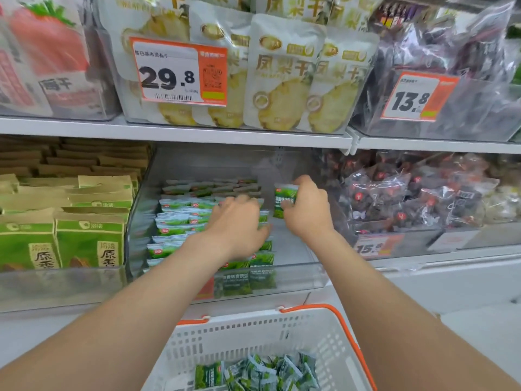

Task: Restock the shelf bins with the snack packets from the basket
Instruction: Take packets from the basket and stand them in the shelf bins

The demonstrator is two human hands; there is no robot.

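At six o'clock we see one white basket (253, 334) with orange handles, a heap of green snack packets (262, 372) inside, too jumbled to count. Farther in, at twelve o'clock, one clear shelf bin (296, 275) holds rows of packets. Our left hand (236, 221) lies spread on those rows; our right hand (306, 206) pinches one packet (283, 200) upright at one o'clock

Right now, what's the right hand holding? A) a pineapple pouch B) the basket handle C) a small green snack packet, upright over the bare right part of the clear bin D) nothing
C: the right hand grips a small green snack packet upright above the bare floor of the clear bin, while the left hand rests on the stacked packets.
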